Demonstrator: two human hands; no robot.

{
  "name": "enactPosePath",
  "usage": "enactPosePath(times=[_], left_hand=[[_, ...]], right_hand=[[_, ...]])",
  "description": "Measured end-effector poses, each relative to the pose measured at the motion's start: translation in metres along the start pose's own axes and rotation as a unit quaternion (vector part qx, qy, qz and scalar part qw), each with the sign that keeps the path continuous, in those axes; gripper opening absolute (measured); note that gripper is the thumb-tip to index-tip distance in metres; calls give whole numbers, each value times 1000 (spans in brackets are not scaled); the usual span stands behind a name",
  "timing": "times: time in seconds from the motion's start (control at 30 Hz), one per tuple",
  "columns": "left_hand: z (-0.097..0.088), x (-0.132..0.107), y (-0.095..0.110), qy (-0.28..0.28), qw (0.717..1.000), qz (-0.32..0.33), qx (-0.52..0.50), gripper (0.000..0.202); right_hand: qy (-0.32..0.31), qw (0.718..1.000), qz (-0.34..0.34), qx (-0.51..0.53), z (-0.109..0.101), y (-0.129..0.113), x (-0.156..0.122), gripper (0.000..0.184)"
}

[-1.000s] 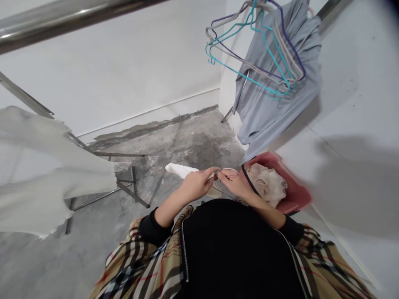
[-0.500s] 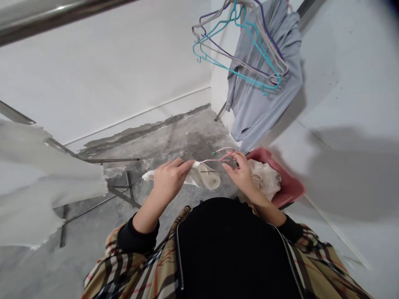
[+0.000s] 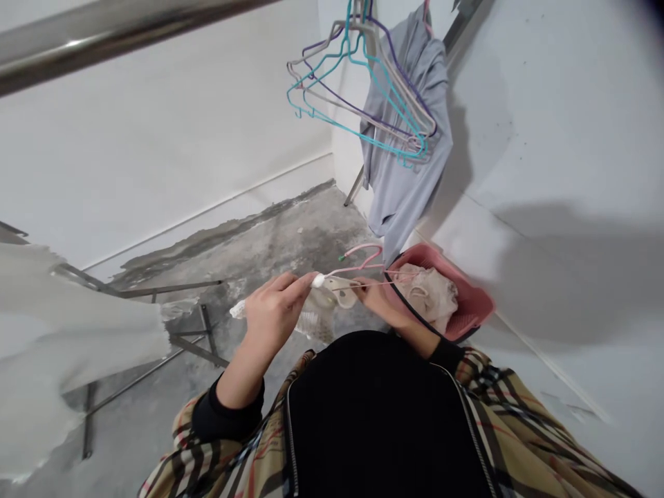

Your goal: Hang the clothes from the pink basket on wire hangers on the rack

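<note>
I see the left hand (image 3: 272, 315) pinching the white cloth (image 3: 339, 296) onto one end of the pink hanger (image 3: 363, 265), held before the chest. The right hand (image 3: 382, 304) is curled around hanger and cloth, just beside the pink basket (image 3: 474, 304).

There is one left hand (image 3: 270, 315) and one right hand (image 3: 382, 302). There is one pink hanger (image 3: 363, 266) and one pink basket (image 3: 474, 302).

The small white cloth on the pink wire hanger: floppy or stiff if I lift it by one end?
Probably floppy: the small white cloth sags below the thin pink wire hanger where the left hand pinches it. Likely light, since the wire shows no bend under it. It may slide along the wire unless the right hand steadies it.
</note>
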State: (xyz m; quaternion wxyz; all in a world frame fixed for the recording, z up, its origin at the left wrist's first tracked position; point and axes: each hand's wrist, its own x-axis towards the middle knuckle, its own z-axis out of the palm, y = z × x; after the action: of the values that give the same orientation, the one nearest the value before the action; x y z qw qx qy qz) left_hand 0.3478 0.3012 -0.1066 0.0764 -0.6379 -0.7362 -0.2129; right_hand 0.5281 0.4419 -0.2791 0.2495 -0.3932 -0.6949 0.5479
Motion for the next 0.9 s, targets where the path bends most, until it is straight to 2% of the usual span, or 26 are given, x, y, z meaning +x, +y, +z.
enactPosePath(times=[0.2, 0.33, 0.43, 0.6, 0.77, 0.83, 0.9], left_hand=[[7, -19, -36, 21, 998, -35, -56, 24], [18, -33, -57, 37, 996, -47, -71, 23], [21, -39, -66, 67, 994, -44, -74, 22], [21, -46, -75, 91, 994, -26, -50, 19], [25, -53, -74, 49, 998, -17, 43, 20], [30, -55, -72, 38, 998, -24, 36, 20], [37, -56, -71, 27, 999, -39, -9, 21]], right_hand=[[25, 984, 82, 158, -37, 6, -3, 29], [45, 966, 111, 231, -52, 6, -2, 36], [56, 958, 115, 256, -61, -4, -3, 33], [74, 965, 102, 231, -74, -30, -8, 25], [130, 974, 99, 157, -78, -48, -13, 25], [91, 989, 69, 91, -81, -55, -16, 25], [2, 999, 20, 30, -86, -62, -18, 29]])
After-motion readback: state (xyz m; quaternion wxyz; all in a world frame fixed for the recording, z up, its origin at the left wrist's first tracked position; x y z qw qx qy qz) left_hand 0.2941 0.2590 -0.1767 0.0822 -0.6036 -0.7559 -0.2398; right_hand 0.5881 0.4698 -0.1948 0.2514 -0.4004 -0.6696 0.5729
